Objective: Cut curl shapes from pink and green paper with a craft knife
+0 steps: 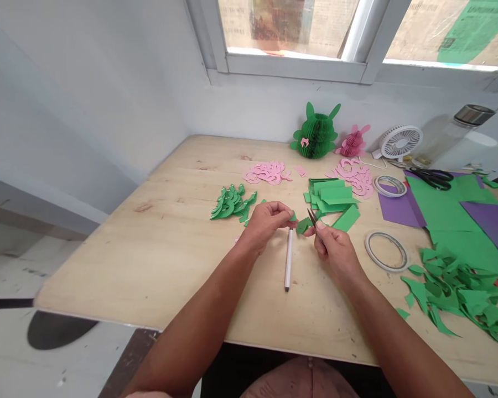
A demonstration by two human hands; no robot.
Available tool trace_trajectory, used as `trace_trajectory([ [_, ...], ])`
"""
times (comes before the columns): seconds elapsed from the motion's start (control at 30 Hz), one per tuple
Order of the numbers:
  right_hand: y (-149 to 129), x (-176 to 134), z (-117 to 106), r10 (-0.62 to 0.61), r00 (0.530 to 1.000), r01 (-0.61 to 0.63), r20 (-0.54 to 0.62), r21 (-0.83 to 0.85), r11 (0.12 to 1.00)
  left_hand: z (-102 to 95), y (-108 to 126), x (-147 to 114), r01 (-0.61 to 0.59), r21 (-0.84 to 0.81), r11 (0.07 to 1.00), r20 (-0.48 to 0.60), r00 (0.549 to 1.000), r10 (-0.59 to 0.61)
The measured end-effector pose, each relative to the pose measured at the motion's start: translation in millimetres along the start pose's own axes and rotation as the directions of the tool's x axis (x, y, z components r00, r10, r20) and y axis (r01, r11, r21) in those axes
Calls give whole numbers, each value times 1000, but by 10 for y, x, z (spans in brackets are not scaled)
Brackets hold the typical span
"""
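Observation:
Between the thumb and fingers of my left hand [269,222] is a small piece of green paper [293,216]. My right hand [336,250] is closed around small scissors [313,218], their blades pointing up and left toward the left hand. A curved green paper scrap [303,225] shows beside the blades; whether it is still joined to the held piece I cannot tell. Just below the hands, a white marker pen [289,261] lies on the table. Folded green paper strips [332,194] are stacked behind the right hand, and cut green shapes [232,202] lie left of the left hand.
Pink cut shapes [268,172] lie farther back on the wooden table [149,249]. Green and pink paper figures [317,132] stand by the wall. To the right are tape rolls [370,243], a fan [400,142], black scissors [434,178], a bottle [452,138] and green offcuts [452,293].

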State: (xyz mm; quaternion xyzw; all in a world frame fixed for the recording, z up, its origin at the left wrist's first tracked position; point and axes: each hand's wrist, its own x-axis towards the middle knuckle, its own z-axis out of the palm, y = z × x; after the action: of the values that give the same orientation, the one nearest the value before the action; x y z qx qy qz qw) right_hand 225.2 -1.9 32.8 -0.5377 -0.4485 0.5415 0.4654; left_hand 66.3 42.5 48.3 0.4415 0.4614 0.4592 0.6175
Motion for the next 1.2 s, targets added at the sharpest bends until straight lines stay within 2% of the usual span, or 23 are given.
trace_trajectory([
  [0.07,-36,8,-19,-24,998,28,-61,70,997,-8,-34,23,-65,105,992,-39,997,69],
  [0.13,-64,21,-45,-51,988,68,-145,117,991,-17,-83,51,-141,309,941,-70,983,171],
  [0.33,-57,113,-181,-171,913,237,-371,141,961,-53,-177,102,-185,606,773,-108,944,310],
  [0.4,-39,146,-218,-181,890,257,-418,134,957,-48,-184,99,-196,681,706,-93,933,349],
  [0.5,-21,179,-242,-163,875,250,-457,136,959,-11,-204,90,-241,761,603,-21,919,394],
  [0.63,-25,191,-238,-139,872,228,-470,137,964,61,-271,96,-334,815,473,127,900,417],
  [0.77,-47,181,-225,-111,877,205,-468,154,967,112,-356,125,-386,896,221,283,878,385],
  [0.83,-56,175,-217,-100,879,197,-465,165,966,130,-388,137,-390,909,146,316,875,368],
  [0.97,-61,171,-206,-89,885,186,-458,170,968,158,-419,150,-381,915,132,316,880,354],
  [1.2,-54,183,-206,-73,882,173,-466,175,969,170,-423,162,-361,913,192,280,894,349],
])
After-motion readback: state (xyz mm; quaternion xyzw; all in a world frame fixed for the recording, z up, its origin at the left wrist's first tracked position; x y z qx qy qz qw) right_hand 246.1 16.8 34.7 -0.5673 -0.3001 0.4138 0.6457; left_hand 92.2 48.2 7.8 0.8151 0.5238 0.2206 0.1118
